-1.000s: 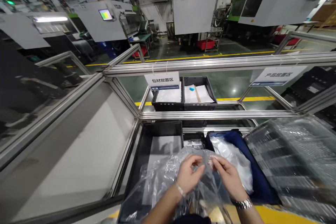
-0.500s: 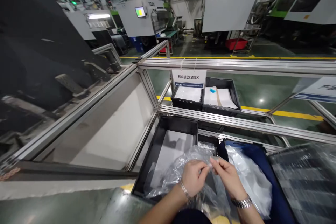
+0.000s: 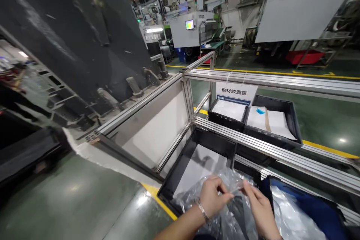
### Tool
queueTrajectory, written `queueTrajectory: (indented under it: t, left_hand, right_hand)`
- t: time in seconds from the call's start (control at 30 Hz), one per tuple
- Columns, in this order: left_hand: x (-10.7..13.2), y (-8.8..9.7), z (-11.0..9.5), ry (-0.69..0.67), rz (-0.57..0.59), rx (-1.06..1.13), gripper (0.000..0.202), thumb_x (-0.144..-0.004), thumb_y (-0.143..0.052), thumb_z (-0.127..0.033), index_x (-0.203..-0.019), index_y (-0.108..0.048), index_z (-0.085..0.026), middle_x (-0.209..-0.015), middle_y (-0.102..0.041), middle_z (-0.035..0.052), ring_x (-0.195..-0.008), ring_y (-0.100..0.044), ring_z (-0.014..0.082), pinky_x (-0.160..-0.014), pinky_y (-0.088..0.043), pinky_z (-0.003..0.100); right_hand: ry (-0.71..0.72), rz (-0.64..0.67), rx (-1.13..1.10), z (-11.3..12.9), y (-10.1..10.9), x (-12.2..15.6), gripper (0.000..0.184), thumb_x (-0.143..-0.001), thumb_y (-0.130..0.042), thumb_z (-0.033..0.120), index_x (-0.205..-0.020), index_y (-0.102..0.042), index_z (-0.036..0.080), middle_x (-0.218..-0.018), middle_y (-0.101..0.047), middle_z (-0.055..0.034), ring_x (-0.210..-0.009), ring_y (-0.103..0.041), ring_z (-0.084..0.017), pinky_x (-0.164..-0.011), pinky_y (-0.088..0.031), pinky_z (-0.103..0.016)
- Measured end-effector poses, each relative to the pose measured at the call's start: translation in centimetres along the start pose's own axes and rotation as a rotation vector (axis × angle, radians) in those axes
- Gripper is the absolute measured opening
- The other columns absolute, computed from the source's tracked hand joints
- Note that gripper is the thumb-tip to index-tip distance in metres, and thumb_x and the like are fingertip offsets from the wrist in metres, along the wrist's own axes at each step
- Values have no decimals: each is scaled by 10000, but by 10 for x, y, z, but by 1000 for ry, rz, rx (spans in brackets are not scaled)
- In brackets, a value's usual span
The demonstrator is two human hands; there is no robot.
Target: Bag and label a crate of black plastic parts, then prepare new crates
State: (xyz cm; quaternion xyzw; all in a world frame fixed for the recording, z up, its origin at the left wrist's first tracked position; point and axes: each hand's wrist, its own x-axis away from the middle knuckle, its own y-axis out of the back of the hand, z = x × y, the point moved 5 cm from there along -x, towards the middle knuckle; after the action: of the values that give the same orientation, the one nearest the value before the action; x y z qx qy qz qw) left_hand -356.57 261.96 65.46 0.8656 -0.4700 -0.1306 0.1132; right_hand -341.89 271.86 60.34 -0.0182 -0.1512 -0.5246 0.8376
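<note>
While the left hand [image 3: 212, 198] pinches clear plastic [image 3: 232, 178], right hand [image 3: 261, 208] likewise closed on it, white sheet [image 3: 199, 167] in black bin [image 3: 215, 140] beyond

And down goes the plastic bag [image 3: 237, 219], cut off by the bottom edge — the right hand [image 3: 261, 210] is clipped there too, at the wrist. The paper [image 3: 201, 167] is partly covered by the bag. The blue bin [image 3: 315, 210] is cropped below. On the sign [image 3: 236, 92], the band's small print can't be read — far too tiny!
</note>
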Motion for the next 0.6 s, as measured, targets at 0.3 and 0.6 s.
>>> queueTrajectory:
  t: [0.3, 0.6]
  left_hand:
    - [20, -7, 10, 101, 30, 64, 112, -688, -576, -73, -744, -625, -157, -708, -605, 3, -683, -533, 118, -671, -404, 235]
    - [11, -30, 5, 259, 210, 370, 312, -575, -754, -360, -542, -531, -145, -545, -535, -19, -535, -434, 82, -551, -335, 236]
  right_hand:
    - [149, 15, 81, 17, -13, 10, 485, -713, -628, 599, -537, -430, 193, -562, -382, 38, -592, -369, -115, -570, -353, -241]
    - [115, 77, 1, 8, -21, 19, 550, -656, -609, 682, -504, -378, 206, -532, -342, 36, -546, -357, -116, -507, -357, -252]
